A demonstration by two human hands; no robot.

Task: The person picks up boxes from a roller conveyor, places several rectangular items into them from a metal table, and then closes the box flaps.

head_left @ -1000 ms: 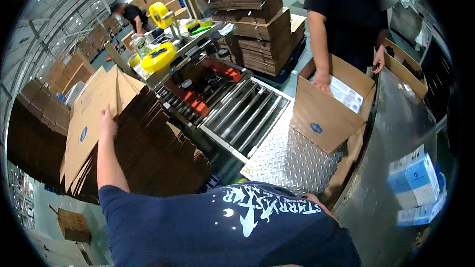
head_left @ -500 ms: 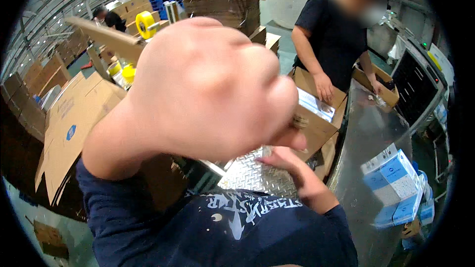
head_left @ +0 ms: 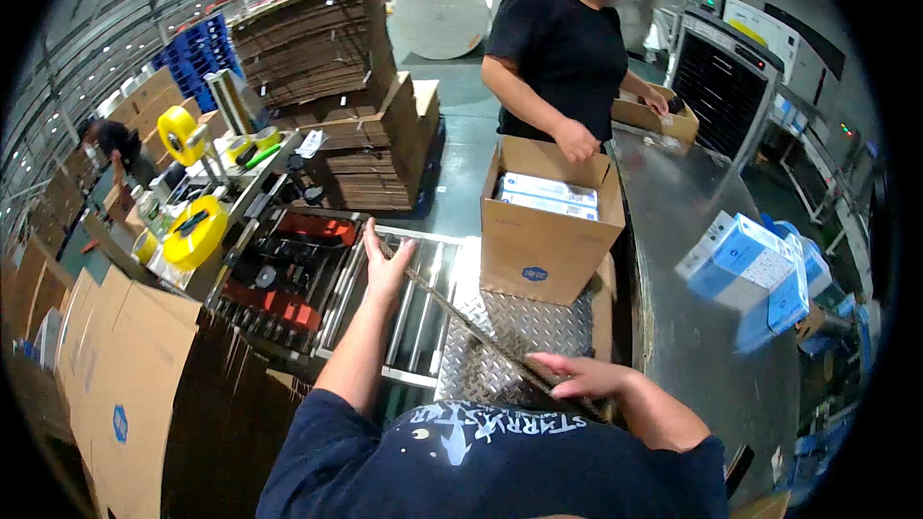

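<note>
A long, thin brown piece (head_left: 461,319) slants between my hands; it looks like cardboard seen edge-on. My left hand (head_left: 386,267) is at its far left end, fingers stretched up and thumb spread apart, the piece's end lying in the gap between them. Around its near right part, close to my chest, my right hand (head_left: 601,380) has thumb and fingers on either side. Below it are a metal tread plate (head_left: 471,365) and rollers (head_left: 419,312). Just beyond the plate's middle stands an open carton (head_left: 548,255) with white and blue packs (head_left: 550,194) inside.
A co-worker (head_left: 558,48) stands behind the carton, one hand at its rim, the other at a smaller box (head_left: 630,115). Blue and white packs (head_left: 745,259) lie on the dark counter (head_left: 673,231). To the left are a taping machine (head_left: 288,269), yellow tape rolls (head_left: 195,234) and flattened cartons (head_left: 125,375).
My left hand has come down and away from close before the camera, its fist now spread. The view has turned to the right, and the brown piece between my hands has become visible.
</note>
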